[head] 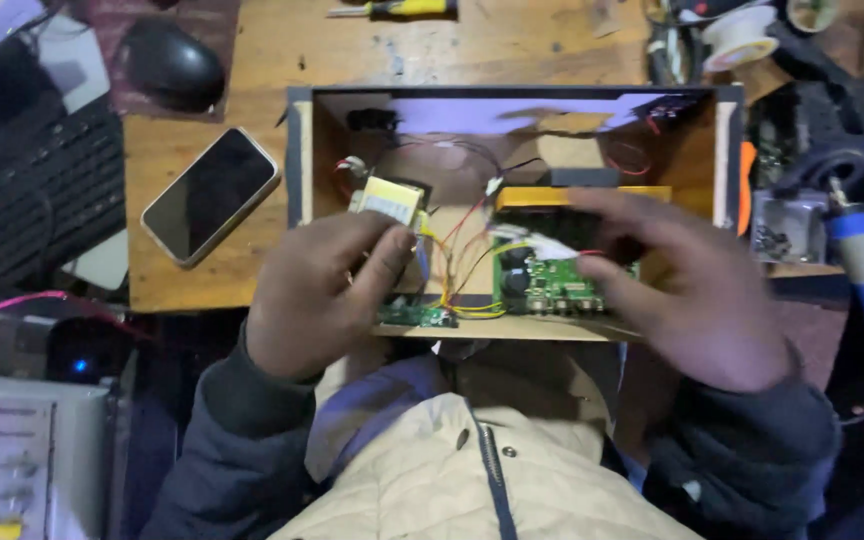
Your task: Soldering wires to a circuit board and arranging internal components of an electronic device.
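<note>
Two hands work inside an open wooden box [304, 160] on the bench. Head view: left hand [317, 295] curls its fingers beside the yellow-taped transformer [388, 198], thumb on the wires (grip itself unclear). Right hand [682, 290] spreads over the green circuit board [562, 280], fingertips at a white connector [542, 247]. Phone [210, 195] lies left of the box.

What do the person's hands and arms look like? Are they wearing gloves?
No gloves: both the left hand and the right hand are bare, with no rings or watch showing. Each arm is covered to the wrist by a dark, navy-looking jacket sleeve with a snug cuff. Over the chest sits a cream quilted vest with a dark zip.
</note>
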